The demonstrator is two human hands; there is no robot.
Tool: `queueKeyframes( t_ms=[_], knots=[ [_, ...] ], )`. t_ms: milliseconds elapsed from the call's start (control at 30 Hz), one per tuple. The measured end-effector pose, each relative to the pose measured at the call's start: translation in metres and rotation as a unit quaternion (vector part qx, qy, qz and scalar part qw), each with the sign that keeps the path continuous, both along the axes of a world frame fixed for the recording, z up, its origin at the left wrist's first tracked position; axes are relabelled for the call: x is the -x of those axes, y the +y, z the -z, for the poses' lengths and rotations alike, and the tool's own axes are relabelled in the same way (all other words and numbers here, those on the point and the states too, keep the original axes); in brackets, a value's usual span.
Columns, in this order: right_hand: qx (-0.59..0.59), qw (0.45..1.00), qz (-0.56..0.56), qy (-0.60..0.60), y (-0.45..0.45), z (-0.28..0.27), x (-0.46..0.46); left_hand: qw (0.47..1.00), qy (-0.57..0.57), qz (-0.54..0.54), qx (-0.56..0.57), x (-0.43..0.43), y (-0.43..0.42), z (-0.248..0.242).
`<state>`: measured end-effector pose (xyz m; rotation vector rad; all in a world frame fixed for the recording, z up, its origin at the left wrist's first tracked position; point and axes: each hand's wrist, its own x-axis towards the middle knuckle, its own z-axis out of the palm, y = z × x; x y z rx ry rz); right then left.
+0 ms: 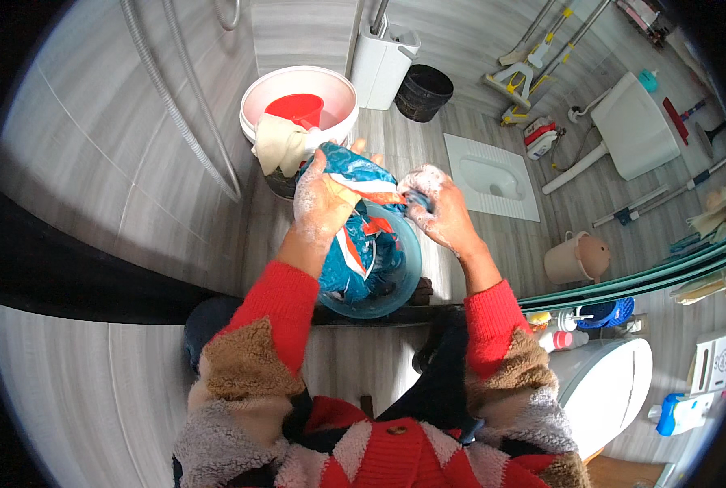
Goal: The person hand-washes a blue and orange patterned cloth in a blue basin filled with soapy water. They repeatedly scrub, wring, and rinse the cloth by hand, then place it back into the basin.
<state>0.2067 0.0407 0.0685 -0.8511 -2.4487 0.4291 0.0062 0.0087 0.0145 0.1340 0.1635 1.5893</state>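
Observation:
A wet blue garment (354, 166) with white and orange stripes is stretched between my two soapy hands. My left hand (321, 198) holds one part of it, thumb up and fingertips showing beyond the cloth. Bunched cloth is clenched in my right hand (436, 204), whose back is covered in foam. Below the hands stands a translucent blue basin (409, 268). More of the blue, white and orange cloth (348, 262) hangs or lies in it; where the held part joins it is partly hidden.
A pink-and-white tub (338, 85) holding a red dipper (296, 110) stands ahead, beige cloth (280, 143) over its edge. A black bucket (424, 91) and squat toilet (491, 177) lie beyond. Glass door edges (631, 283) run at right; a shower hose (174, 97) hangs at left.

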Motion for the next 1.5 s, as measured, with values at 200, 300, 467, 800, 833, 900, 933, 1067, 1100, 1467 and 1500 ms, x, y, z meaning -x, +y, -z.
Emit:
queueKeyframes(
  t_ms=[200,300,467,800,833,900,933,1067,1100,1467,1500],
  knots=[
    [0.415,0.884,0.077,0.202,0.005,0.055,0.001,0.996,-0.016,0.038,-0.076,-0.007,-0.016,-0.037],
    [0.557,0.752,0.148,0.321,-0.012,0.065,0.020,0.992,-0.036,0.057,-0.107,-0.016,-0.021,-0.037],
    [0.674,0.605,0.007,0.424,-0.024,0.076,0.038,0.995,0.016,0.066,-0.073,-0.018,-0.018,-0.023],
    [0.208,0.838,0.176,0.473,-0.003,0.018,0.024,0.969,0.081,0.178,0.153,-0.017,0.000,0.035],
    [0.147,0.880,0.149,0.427,-0.018,0.014,0.034,0.982,0.054,0.151,0.101,-0.023,0.002,0.044],
    [0.059,0.957,0.138,0.249,-0.050,0.017,0.053,0.967,-0.083,0.240,0.027,-0.025,0.006,0.056],
    [-0.015,0.970,0.080,0.228,-0.056,0.021,0.061,0.954,-0.118,0.264,-0.081,-0.032,0.005,0.060],
    [0.121,0.947,0.169,0.245,-0.040,0.041,0.063,0.984,-0.035,0.168,-0.042,-0.062,-0.005,0.060],
    [0.110,0.937,0.179,0.279,-0.031,0.045,0.059,0.994,0.032,0.083,0.061,-0.069,-0.007,0.060],
    [0.086,0.921,0.214,0.315,-0.027,0.059,0.058,0.965,0.248,-0.072,-0.046,-0.048,0.006,0.061],
    [0.128,0.914,0.205,0.326,-0.009,0.060,0.046,0.991,0.088,0.025,0.095,-0.053,0.001,0.047]
  ],
)
